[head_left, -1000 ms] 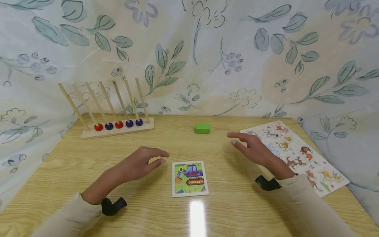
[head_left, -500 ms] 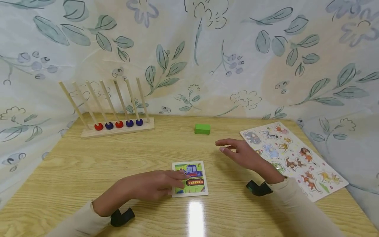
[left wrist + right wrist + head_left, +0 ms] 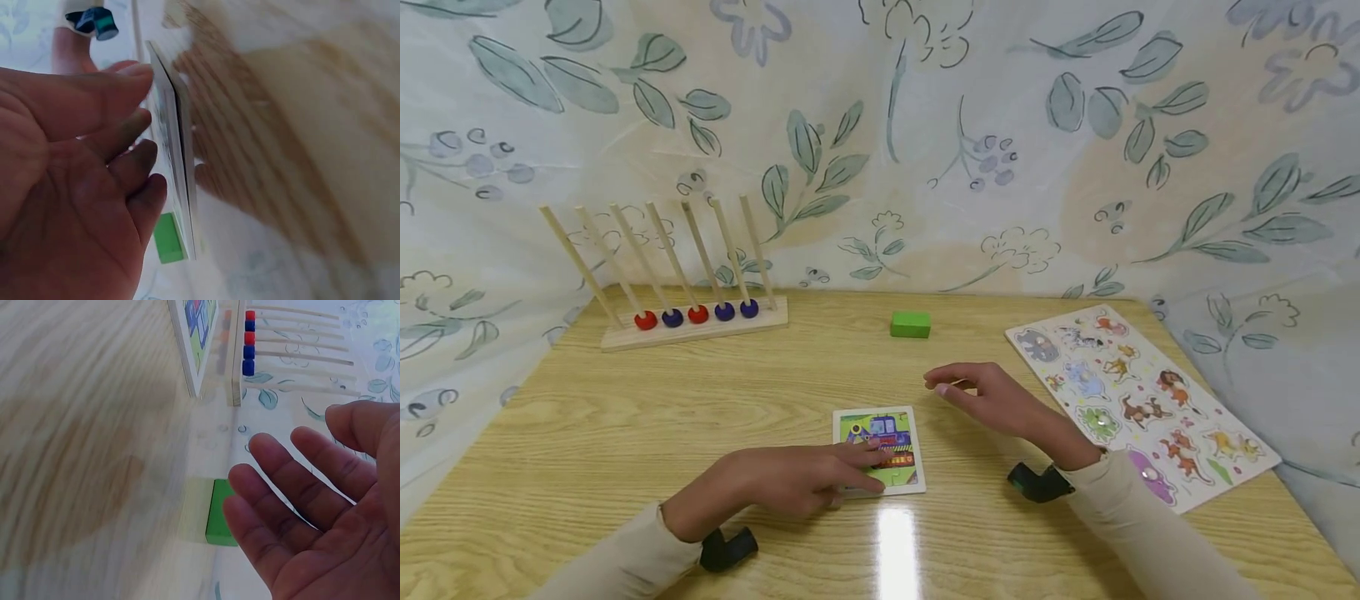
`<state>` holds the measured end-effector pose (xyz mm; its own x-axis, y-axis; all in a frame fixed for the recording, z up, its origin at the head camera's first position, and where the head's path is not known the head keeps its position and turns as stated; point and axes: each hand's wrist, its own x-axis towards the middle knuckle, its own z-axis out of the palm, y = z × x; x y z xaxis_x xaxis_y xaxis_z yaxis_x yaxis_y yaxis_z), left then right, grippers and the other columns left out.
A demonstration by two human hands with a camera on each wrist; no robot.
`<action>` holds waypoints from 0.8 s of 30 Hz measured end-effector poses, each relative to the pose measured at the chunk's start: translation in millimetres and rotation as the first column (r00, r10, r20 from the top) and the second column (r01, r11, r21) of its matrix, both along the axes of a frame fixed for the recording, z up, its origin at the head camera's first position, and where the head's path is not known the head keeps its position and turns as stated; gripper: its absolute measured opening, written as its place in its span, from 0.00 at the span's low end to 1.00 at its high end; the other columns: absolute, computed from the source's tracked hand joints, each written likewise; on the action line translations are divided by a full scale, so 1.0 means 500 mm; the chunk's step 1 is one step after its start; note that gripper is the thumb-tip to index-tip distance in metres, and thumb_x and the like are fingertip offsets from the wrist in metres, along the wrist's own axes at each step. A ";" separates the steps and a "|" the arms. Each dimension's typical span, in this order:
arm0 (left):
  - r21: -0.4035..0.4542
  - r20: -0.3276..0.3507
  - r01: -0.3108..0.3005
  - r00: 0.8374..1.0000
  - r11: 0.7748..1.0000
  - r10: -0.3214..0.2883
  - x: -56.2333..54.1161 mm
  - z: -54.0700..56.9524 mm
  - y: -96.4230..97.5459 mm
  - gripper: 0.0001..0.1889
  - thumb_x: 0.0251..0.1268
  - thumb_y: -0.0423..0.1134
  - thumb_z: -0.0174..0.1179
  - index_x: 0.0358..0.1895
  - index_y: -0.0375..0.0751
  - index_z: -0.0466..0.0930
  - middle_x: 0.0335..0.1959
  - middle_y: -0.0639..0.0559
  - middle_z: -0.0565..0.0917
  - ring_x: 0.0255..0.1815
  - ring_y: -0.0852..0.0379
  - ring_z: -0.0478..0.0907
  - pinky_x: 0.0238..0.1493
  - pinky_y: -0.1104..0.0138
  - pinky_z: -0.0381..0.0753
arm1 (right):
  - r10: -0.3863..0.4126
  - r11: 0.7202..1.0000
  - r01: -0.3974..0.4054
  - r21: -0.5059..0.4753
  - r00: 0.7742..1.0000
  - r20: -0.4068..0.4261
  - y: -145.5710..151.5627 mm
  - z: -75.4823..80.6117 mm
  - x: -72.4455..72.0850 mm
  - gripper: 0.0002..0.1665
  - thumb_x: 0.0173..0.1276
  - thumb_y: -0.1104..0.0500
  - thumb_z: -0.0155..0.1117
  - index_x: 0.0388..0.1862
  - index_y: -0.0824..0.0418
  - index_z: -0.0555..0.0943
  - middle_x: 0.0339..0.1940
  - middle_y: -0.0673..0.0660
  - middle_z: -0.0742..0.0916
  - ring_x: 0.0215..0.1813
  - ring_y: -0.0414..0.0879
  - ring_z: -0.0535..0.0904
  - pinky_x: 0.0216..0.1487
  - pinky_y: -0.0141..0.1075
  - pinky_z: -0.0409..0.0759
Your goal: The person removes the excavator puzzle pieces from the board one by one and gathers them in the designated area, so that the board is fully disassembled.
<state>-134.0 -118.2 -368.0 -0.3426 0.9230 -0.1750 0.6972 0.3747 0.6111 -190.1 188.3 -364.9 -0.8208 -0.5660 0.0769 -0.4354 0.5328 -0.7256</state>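
A small square jigsaw puzzle (image 3: 891,425) with a white frame and a digger picture lies flat on the table. My left hand (image 3: 797,479) reaches over its lower left part, fingers fairly straight and spread, hiding some of the picture. In the left wrist view, the fingertips of that hand (image 3: 81,162) come right up to the face of the puzzle (image 3: 175,150). To the right of the puzzle hovers my right hand (image 3: 1000,400), its fingers loosely bent and holding nothing. The right wrist view shows the right hand (image 3: 312,500) with relaxed fingers, overlapping a green block (image 3: 219,515).
The green block (image 3: 910,325) sits behind the puzzle. At the back left stands a wooden peg rack (image 3: 692,336) with tall rods and several red and blue beads. A wooden animal puzzle board (image 3: 1195,417) lies at the right, under the right sleeve's edge. A patterned cloth (image 3: 925,167) hangs behind.
My left hand has moved right from beside the digger puzzle onto it. The right hand has come left and a little nearer, off the animal board. The puzzle has stayed in place.
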 end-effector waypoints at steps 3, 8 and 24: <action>-0.014 -0.010 -0.004 1.000 1.000 0.004 -0.002 -0.005 0.003 0.27 0.69 0.23 0.51 0.69 0.47 0.71 0.77 0.52 0.56 0.76 0.53 0.50 0.71 0.62 0.57 | 0.012 1.000 -0.012 0.004 1.000 0.009 -0.007 0.001 0.002 0.19 0.77 0.58 0.53 0.60 0.66 0.79 0.54 0.55 0.85 0.57 0.51 0.79 0.57 0.49 0.76; -0.056 0.004 -0.033 0.999 0.998 0.034 -0.007 -0.007 0.011 0.28 0.69 0.22 0.50 0.69 0.48 0.71 0.76 0.56 0.56 0.76 0.57 0.50 0.71 0.63 0.56 | 0.026 1.000 -0.027 0.004 0.999 0.019 -0.015 0.001 0.003 0.19 0.77 0.58 0.53 0.59 0.65 0.80 0.54 0.55 0.85 0.57 0.50 0.79 0.56 0.49 0.76; -0.062 0.005 -0.003 1.000 0.998 0.003 -0.007 -0.003 0.013 0.29 0.69 0.21 0.47 0.72 0.42 0.65 0.76 0.52 0.58 0.75 0.56 0.52 0.70 0.62 0.57 | 0.159 0.987 -0.158 -0.021 0.987 0.036 -0.072 -0.010 -0.002 0.16 0.76 0.63 0.53 0.57 0.65 0.81 0.52 0.52 0.86 0.54 0.43 0.80 0.55 0.38 0.77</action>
<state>-137.6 -111.5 -369.6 -0.3440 0.9095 -0.2334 0.6932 0.4137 0.5903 -191.2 152.1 -369.9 -0.7232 -0.6881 0.0588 -0.4855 0.4460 -0.7519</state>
